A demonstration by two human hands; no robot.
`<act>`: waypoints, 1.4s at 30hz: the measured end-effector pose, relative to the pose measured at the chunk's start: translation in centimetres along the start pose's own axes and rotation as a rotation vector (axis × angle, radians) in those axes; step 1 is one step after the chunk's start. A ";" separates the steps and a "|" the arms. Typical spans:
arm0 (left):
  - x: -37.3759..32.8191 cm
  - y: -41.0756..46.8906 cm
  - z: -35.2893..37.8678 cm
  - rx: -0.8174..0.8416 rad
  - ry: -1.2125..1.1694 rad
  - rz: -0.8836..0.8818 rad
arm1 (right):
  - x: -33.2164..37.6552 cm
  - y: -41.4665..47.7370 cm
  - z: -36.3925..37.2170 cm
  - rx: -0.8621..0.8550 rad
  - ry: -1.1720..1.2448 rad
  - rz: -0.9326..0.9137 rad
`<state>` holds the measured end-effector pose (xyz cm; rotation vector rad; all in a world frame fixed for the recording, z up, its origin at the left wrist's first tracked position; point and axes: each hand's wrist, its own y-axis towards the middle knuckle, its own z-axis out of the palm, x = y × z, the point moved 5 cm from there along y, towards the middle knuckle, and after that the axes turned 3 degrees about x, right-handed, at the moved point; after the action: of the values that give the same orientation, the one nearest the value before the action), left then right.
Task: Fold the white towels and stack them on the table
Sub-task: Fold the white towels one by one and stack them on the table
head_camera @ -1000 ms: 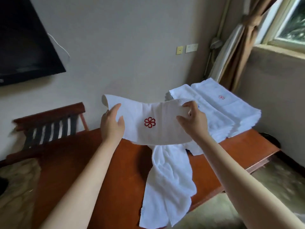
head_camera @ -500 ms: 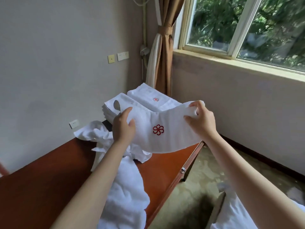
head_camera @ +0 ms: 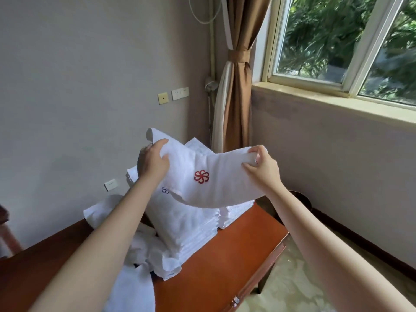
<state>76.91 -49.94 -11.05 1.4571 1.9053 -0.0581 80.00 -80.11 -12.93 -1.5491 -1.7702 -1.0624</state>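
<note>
A folded white towel (head_camera: 216, 176) with a red flower emblem hangs in the air between my hands, sagging in the middle. My left hand (head_camera: 153, 164) grips its left end and my right hand (head_camera: 262, 168) pinches its right end. It is held just above two stacks of folded white towels (head_camera: 191, 228) standing on the red-brown wooden table (head_camera: 213, 275). Crumpled unfolded white towels (head_camera: 135, 287) lie on the table to the left of the stacks, partly hidden by my left forearm.
The table's right edge (head_camera: 265, 269) drops to a patterned floor. A wall with sockets is behind the table. A tied brown curtain (head_camera: 238, 104) hangs in the corner beside a window and its sill at the right.
My view and both hands have swung right, carrying the folded towel from over the loose towels to above the stacks. Both hands keep their hold.
</note>
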 end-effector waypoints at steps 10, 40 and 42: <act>-0.2 15.1 5.3 0.081 0.383 0.145 | -6.7 6.1 7.9 0.176 0.126 0.316; -1.8 15.5 17.0 0.279 0.501 0.343 | -11.0 12.0 10.6 0.311 -0.495 0.179; -2.1 15.4 16.9 0.279 0.513 0.329 | -10.6 13.9 10.9 0.304 -0.448 0.127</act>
<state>98.94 -53.66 -16.51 2.1190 2.0779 0.2340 96.49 -76.38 -24.63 -1.7642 -1.9736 -0.3752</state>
